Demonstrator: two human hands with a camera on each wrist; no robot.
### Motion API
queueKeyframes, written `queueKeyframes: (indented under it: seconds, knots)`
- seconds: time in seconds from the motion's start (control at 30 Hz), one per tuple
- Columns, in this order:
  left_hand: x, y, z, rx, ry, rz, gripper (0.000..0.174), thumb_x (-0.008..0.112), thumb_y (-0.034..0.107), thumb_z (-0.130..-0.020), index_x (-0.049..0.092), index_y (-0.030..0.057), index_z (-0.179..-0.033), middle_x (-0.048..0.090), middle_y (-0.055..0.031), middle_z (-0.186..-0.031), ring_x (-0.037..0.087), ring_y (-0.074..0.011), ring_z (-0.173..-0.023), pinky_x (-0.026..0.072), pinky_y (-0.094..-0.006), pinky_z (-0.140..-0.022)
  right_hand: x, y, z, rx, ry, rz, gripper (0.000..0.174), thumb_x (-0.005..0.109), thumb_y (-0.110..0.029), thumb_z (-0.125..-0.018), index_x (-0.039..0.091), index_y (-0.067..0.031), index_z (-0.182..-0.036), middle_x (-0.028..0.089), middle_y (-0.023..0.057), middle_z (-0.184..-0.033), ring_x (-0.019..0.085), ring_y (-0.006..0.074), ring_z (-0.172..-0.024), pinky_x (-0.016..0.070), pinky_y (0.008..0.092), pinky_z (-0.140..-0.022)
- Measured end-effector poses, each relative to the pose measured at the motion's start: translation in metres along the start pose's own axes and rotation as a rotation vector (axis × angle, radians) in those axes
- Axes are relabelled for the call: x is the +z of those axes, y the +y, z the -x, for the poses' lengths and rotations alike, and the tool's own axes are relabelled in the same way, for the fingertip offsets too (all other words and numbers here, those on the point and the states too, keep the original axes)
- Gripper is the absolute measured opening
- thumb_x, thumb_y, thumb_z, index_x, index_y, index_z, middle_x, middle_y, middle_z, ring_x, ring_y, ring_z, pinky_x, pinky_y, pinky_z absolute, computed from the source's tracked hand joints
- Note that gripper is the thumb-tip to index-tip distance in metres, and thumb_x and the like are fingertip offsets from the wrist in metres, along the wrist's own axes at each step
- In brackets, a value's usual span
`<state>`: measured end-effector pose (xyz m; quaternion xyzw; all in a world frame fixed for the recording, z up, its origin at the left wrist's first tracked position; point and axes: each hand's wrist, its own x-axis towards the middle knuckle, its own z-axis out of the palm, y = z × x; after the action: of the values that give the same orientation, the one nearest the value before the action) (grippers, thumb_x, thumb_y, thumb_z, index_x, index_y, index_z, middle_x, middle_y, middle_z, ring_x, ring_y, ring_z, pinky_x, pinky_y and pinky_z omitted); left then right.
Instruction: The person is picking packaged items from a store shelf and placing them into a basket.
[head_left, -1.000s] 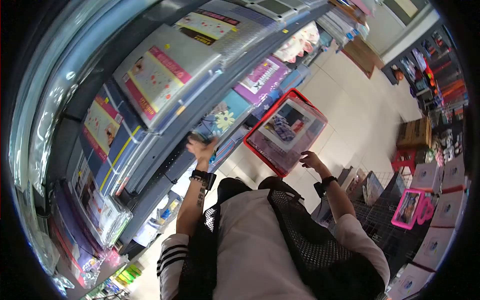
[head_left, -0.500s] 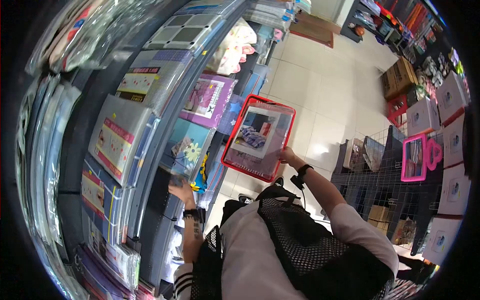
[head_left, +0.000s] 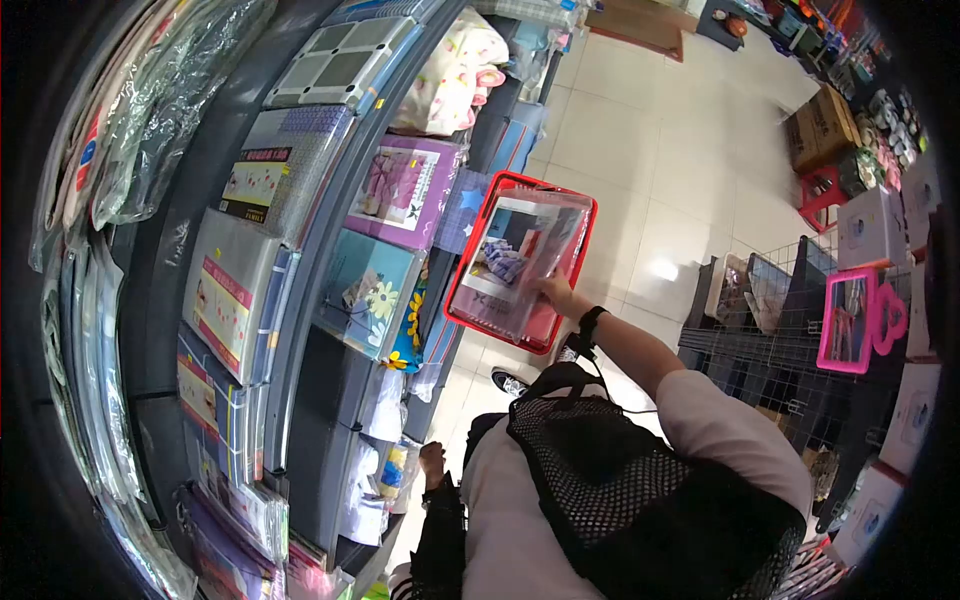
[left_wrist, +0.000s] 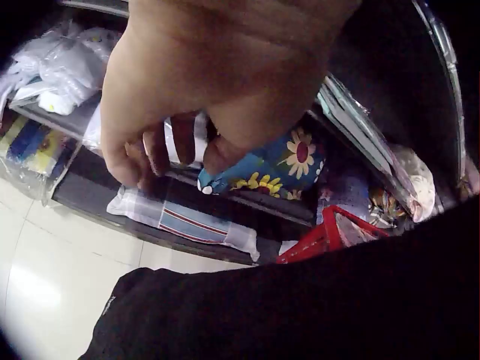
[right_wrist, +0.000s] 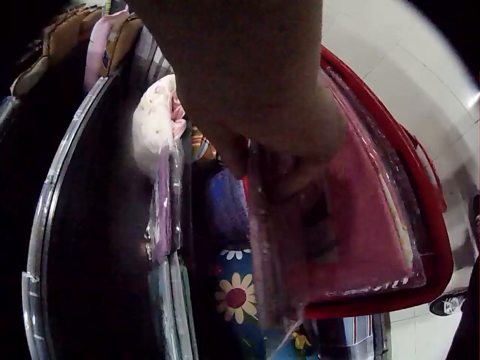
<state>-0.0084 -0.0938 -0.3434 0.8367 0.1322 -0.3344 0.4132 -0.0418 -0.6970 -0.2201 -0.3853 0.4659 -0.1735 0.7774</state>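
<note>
My right hand pinches the near right edge of a flat plastic-wrapped package with a picture of checked bedding on its front. That edge is raised and the package leans inside a red basket. Under it shows a pink wrapped package, plainest in the right wrist view. Low at my side, beside the shelf, hangs my left hand. Its fingers are loosely curled with nothing in them in the left wrist view, where a blue flowered package lies behind them.
Shelving on the left carries wrapped bedding, among it a purple package and a teal flowered one. To the right stands a wire rack with a pink-framed item. White boxes and a cardboard box line the right side.
My left hand has drawn back from the lower shelf to my side. My right hand has moved from beside the basket onto the package and raised its near edge.
</note>
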Motion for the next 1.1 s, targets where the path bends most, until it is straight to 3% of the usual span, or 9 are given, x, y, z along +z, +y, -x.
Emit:
queueKeyframes:
  seconds: [0.03,0.17,0.3,0.47,0.5,0.63,0.73,0.87,1.1]
  knots:
    - [-0.008,0.033,0.025,-0.193,-0.262,0.363,0.013,0.066,0.019,-0.076,0.068,0.0080,-0.081,0.062,-0.0051,-0.068,0.060,-0.0118,-0.069,0.0456,-0.0269,-0.057,0.000,0.000,-0.004,0.012,-0.010,0.003,0.037,0.068,-0.006,-0.077,0.055,0.0019,-0.111,0.066,0.0127,-0.093,0.066,0.0262,-0.075,0.0563,0.0404,-0.059]
    - [0.028,0.083,0.075,-0.063,-0.030,0.218,0.029,0.065,0.017,-0.084,0.059,0.0049,-0.109,0.064,-0.0053,-0.097,0.065,-0.0156,-0.080,0.0455,-0.0274,-0.060,0.001,-0.008,-0.030,0.025,-0.211,0.182,0.037,0.067,-0.004,-0.075,0.052,-0.0023,-0.109,0.063,0.0094,-0.087,0.065,0.0229,-0.072,0.0556,0.0372,-0.056]
    - [0.040,0.133,0.076,-0.012,-0.091,0.243,0.031,0.066,0.017,-0.086,0.058,0.0063,-0.113,0.065,-0.0050,-0.100,0.066,-0.0154,-0.085,0.0470,-0.0294,-0.067,0.041,-0.086,0.020,-0.074,-0.204,0.044,0.039,0.067,-0.003,-0.073,0.051,0.0010,-0.109,0.061,0.0073,-0.086,0.063,0.0189,-0.070,0.0522,0.0340,-0.053]
    - [0.050,0.246,0.114,0.284,-0.290,0.447,0.049,0.056,0.045,-0.091,0.054,0.0052,-0.120,0.063,-0.0091,-0.113,0.061,-0.0211,-0.103,0.0459,-0.0355,-0.083,0.066,-0.174,0.087,-0.066,-0.533,0.187,0.040,0.067,-0.005,-0.076,0.054,-0.0006,-0.113,0.063,0.0057,-0.092,0.063,0.0158,-0.079,0.0514,0.0294,-0.064]
    - [0.051,0.271,0.115,0.103,-0.295,0.433,0.058,0.051,0.053,-0.092,0.051,0.0044,-0.124,0.061,-0.0111,-0.118,0.060,-0.0221,-0.106,0.0453,-0.0352,-0.087,0.071,-0.181,0.100,-0.060,-0.608,0.158,0.038,0.067,-0.006,-0.077,0.055,-0.0008,-0.113,0.064,0.0044,-0.092,0.063,0.0132,-0.079,0.0495,0.0252,-0.064]
    - [0.048,0.340,0.157,0.093,-0.553,0.886,0.061,0.040,0.050,-0.098,0.048,-0.0007,-0.130,0.060,-0.0114,-0.119,0.058,-0.0207,-0.108,0.0440,-0.0341,-0.098,0.108,-0.214,0.159,0.084,-0.833,0.210,0.040,0.063,-0.006,-0.081,0.054,-0.0009,-0.119,0.063,0.0069,-0.104,0.060,0.0163,-0.097,0.0456,0.0309,-0.088]
    - [0.030,0.338,0.182,-0.021,-0.541,1.167,0.051,0.053,0.036,-0.095,0.048,-0.0022,-0.129,0.060,-0.0134,-0.119,0.059,-0.0198,-0.109,0.0476,-0.0304,-0.095,0.133,-0.202,0.174,0.189,-0.873,0.350,0.044,0.064,-0.008,-0.080,0.052,-0.0015,-0.122,0.061,0.0076,-0.111,0.058,0.0175,-0.103,0.0443,0.0307,-0.090]
    - [-0.001,0.326,0.234,0.177,-0.376,1.246,0.060,0.062,0.010,-0.086,0.037,-0.0016,-0.139,0.053,-0.0144,-0.128,0.056,-0.0220,-0.113,0.0455,-0.0324,-0.098,0.173,-0.187,0.193,0.259,-0.945,0.454,0.049,0.067,-0.009,-0.077,0.052,-0.0017,-0.123,0.060,0.0068,-0.111,0.058,0.0174,-0.102,0.0445,0.0299,-0.089]
    - [-0.050,0.247,0.263,0.326,-0.041,1.240,0.076,0.066,-0.001,-0.077,0.030,0.0030,-0.144,0.051,-0.0122,-0.131,0.052,-0.0207,-0.118,0.0396,-0.0287,-0.102,0.260,-0.094,0.185,0.436,-1.236,0.616,0.050,0.067,-0.005,-0.076,0.050,-0.0010,-0.122,0.058,0.0082,-0.113,0.057,0.0178,-0.100,0.0458,0.0301,-0.087]
